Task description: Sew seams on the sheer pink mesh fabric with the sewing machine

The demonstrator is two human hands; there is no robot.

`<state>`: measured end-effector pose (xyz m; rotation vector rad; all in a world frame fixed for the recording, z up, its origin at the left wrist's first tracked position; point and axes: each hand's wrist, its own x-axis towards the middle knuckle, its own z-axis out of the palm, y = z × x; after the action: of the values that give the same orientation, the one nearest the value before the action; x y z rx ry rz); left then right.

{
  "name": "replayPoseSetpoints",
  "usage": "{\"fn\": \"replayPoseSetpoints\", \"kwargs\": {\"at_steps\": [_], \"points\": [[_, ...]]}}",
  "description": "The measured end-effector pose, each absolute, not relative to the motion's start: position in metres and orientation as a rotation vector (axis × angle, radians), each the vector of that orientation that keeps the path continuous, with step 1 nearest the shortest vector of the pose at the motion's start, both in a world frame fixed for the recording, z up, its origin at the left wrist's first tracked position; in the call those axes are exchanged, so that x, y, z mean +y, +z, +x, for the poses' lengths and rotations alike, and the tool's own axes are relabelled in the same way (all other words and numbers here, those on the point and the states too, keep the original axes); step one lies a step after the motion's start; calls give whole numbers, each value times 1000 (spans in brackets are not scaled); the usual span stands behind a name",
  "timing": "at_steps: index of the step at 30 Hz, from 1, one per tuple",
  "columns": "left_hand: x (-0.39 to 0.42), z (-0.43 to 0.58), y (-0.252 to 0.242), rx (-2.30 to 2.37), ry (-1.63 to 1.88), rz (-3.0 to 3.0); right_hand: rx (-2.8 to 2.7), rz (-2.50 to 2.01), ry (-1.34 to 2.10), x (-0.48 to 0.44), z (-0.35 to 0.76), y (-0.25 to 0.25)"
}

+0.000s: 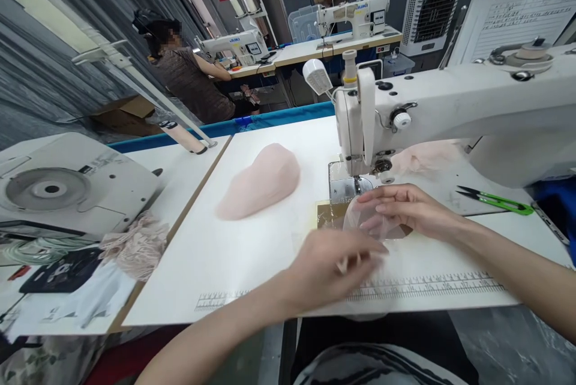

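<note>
While the right hand (407, 211) is holding a sheer fabric piece (353, 217) between its fingers, the left hand (333, 265) is hovering just nearer the person's body, its fingers bending inward; blur is hiding whether they are gripping anything. The sheer fabric piece is lying mostly to the left of the right hand's fingertips, just on the near side of the needle area of a white sewing machine (432, 97), whose long arm is stretching beyond and rightward of both hands. Well to the left of the right hand, and beyond the left hand, a rounded pink piece (265, 181) is resting on the white table (252, 253). Green-handled snips (504, 200) are lying to the right of the right hand, near its wrist. A printed ruler strip (432, 285) is running along the near edge, below the right hand. Far beyond the hands, toward the left, another person (193, 79) is sitting at a second sewing machine (236, 43).
</note>
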<state>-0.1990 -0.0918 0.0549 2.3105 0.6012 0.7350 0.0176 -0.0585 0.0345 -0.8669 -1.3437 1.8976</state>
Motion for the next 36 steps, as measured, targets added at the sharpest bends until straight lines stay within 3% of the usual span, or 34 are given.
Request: {"fn": "replayPoseSetpoints", "kwargs": {"at_steps": [3,5,9,17,36], "points": [[-67,-206,54,936,969,2170,-1330,-837,1916,-59,18,35],[-53,-208,53,1011,892,2088,-1311,-822,1930,-59,18,35],[-39,-204,49,910,587,1868,-1294,-778,1930,-59,17,33],[-38,-198,49,922,356,1562,-1280,-800,1944,-61,17,39],[-37,-206,40,1002,447,1411,-1314,-1003,1849,-57,21,32]]}}
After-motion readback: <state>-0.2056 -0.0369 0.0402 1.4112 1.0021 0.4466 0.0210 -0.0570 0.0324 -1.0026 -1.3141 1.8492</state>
